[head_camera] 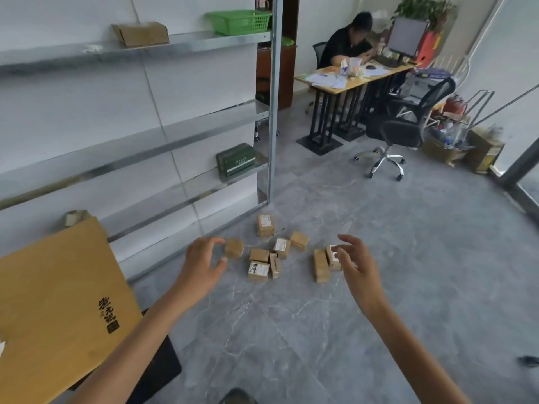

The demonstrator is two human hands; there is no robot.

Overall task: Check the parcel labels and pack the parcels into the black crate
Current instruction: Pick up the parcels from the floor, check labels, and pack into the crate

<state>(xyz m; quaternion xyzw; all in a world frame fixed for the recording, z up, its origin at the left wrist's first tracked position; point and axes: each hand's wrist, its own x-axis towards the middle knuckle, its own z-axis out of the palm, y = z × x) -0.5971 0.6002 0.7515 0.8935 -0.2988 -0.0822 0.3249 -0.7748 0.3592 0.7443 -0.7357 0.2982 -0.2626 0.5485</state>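
Observation:
Several small brown cardboard parcels lie scattered on the grey floor, some with white labels facing up, such as one [265,225] by the shelf post and one [258,270] in the middle. My left hand [204,263] hovers with its fingers spread and loosely curved, just left of a plain parcel [234,248]. With fingers equally loose, my right hand [357,265] overlaps the edge of a labelled parcel [332,257], which stands beside a tall plain parcel [320,265]. Neither hand holds anything. A black object [159,371], possibly the crate, shows partly under a yellow wooden board at lower left.
The yellow board [55,310] with black characters fills the lower left. Metal shelving [272,112] runs along the left wall with a green basket [239,22] and a green box [236,161]. A person sits at a desk [347,80] behind, near a black office chair [402,129].

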